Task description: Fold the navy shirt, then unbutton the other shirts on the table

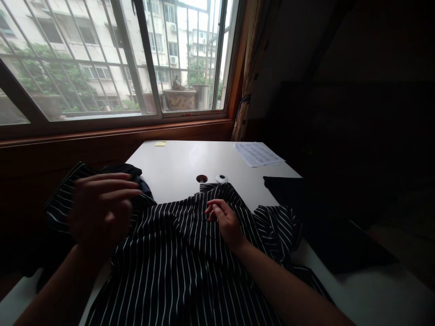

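Note:
A black shirt with white stripes point(176, 253) is spread over the white table in front of me, its surface creased. One striped sleeve point(277, 226) lies to the right, and the collar end points toward the window. My right hand point(227, 224) hovers over the upper part of the shirt with loosely curled fingers; no cloth shows between them. On the left, my left hand point(105, 210) is raised and blurred by motion, its fingers stretched out to the right. Behind it is a bunched heap of dark striped cloth point(63, 194), partly covered by that hand.
Dark cloth point(326, 226) lies along the table's right side. Toward the back of the white table point(183, 158) are printed sheets point(256, 154), a yellow note pad point(160, 143), a round cable hole point(201, 179) and a small white coil point(221, 178). A barred window rises behind.

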`<state>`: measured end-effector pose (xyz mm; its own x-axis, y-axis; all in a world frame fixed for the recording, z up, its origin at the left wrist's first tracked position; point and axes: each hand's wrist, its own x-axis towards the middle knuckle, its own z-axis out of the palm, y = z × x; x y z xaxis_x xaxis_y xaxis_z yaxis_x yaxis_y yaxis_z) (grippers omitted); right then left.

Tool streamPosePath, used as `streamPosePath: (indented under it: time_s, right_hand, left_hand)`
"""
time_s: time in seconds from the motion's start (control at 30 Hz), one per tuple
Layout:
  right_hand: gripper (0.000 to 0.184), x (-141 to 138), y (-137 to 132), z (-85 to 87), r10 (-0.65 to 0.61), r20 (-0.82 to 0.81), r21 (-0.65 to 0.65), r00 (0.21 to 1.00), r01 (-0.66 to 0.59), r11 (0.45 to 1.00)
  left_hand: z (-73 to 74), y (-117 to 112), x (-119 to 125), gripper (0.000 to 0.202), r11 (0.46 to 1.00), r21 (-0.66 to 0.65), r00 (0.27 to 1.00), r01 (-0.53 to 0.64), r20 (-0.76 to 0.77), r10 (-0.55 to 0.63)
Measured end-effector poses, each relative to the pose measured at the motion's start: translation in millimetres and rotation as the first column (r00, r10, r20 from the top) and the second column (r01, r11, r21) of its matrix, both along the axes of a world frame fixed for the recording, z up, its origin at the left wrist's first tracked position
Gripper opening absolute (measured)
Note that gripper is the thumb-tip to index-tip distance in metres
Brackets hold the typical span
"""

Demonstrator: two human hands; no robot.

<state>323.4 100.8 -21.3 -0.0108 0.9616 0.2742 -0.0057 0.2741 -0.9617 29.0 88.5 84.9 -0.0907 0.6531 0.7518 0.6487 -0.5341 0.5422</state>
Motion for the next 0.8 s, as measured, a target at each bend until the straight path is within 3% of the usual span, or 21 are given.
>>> streamPosePath:
  time_s: [0.03, 0.1, 0.2, 0.3, 0.37, 0.43, 0.53, 0.6, 0.7, 0.8]
  right_hand:
    - [0.022, 1.2, 0.6, 2.9, -0.016, -0.005, 0.000, 1.000, 0.016, 1.000]
    - [0.021, 7.6, 3.8, 11.9, -0.064, -0.016, 0.003, 0.998, 0.064, 0.998]
    - [0.023, 32.3, 13.4, 31.3, -0.138, 0.013, 0.028, 0.990, 0.138, 0.990]
    - [0.023, 77.5, 24.9, 48.6, -0.182, 0.207, 0.036, 0.961, 0.179, 0.983]
    - [0.022, 114.7, 30.0, 53.1, -0.254, 0.438, 0.070, 0.862, 0.249, 0.966]
    - [0.022, 152.3, 31.2, 50.5, -0.292, 0.656, 0.097, 0.696, 0.307, 0.947]
    - [0.031, 198.8, 26.2, 38.3, -0.156, 0.878, 0.001, 0.453, 0.324, 0.946]
    - [0.041, 218.3, 20.2, 31.5, -0.023, 0.932, -0.115, 0.362, 0.356, 0.927]
    - [0.052, 229.9, 10.5, 33.2, 0.117, 0.927, -0.264, 0.357, 0.397, 0.879]
    - [0.042, 229.9, 4.0, 47.7, 0.258, 0.862, -0.412, 0.436, 0.305, 0.859]
  left_hand:
    - [-3.6, 3.1, 16.9, 0.010, 0.990, -0.007, 0.975, 0.143, -0.169, -0.143]
    - [-17.4, 12.8, 48.3, 0.025, 0.896, -0.213, 0.817, 0.389, -0.369, -0.443]
    - [-50.1, 26.6, 81.0, 0.036, 0.710, -0.448, 0.664, 0.543, -0.290, -0.690]
    - [-82.2, 30.8, 94.9, 0.045, 0.610, -0.535, 0.585, 0.584, -0.243, -0.773]
    - [-96.7, 29.7, 97.5, 0.046, 0.593, -0.552, 0.568, 0.587, -0.241, -0.787]
    - [-105.0, 28.2, 97.4, 0.045, 0.599, -0.562, 0.565, 0.570, -0.261, -0.783]
    - [-110.1, 28.2, 95.4, 0.046, 0.613, -0.575, 0.558, 0.541, -0.300, -0.774]
    - [-111.3, 29.2, 93.9, 0.046, 0.621, -0.581, 0.547, 0.525, -0.328, -0.770]
    - [-112.1, 31.1, 91.7, 0.046, 0.625, -0.581, 0.543, 0.521, -0.340, -0.768]
    - [-112.8, 33.5, 88.0, 0.045, 0.628, -0.556, 0.571, 0.544, -0.303, -0.763]
